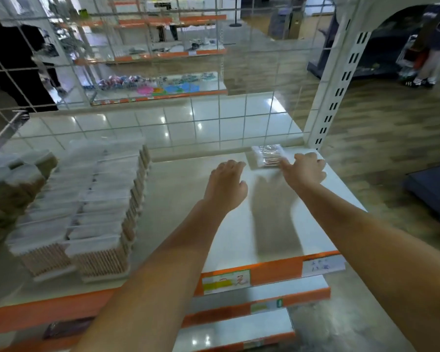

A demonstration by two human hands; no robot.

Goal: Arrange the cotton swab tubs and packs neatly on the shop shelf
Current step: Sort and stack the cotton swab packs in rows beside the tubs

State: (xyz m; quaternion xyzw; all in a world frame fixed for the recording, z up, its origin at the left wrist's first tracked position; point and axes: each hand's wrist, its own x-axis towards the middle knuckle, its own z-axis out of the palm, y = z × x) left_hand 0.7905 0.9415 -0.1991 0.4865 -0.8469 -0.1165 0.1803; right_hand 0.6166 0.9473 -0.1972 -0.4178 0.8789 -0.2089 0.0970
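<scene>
A flat clear pack of cotton swabs (268, 155) lies at the far right back corner of the white shelf (239, 224). My right hand (305, 171) is stretched toward it, fingers relaxed, its fingertips at the pack's right near edge. My left hand (225, 184) hovers a little left of the pack with loosely curled fingers and holds nothing. Rows of clear swab tubs (87, 212) with wooden sticks fill the shelf's left half in neat lines.
A wire grid back panel (163, 118) stands behind the shelf. A white slotted upright post (338, 92) rises at the right back corner. The orange front rail (264, 273) carries price labels, with lower shelves beneath. Brownish packs (13, 189) sit at the far left.
</scene>
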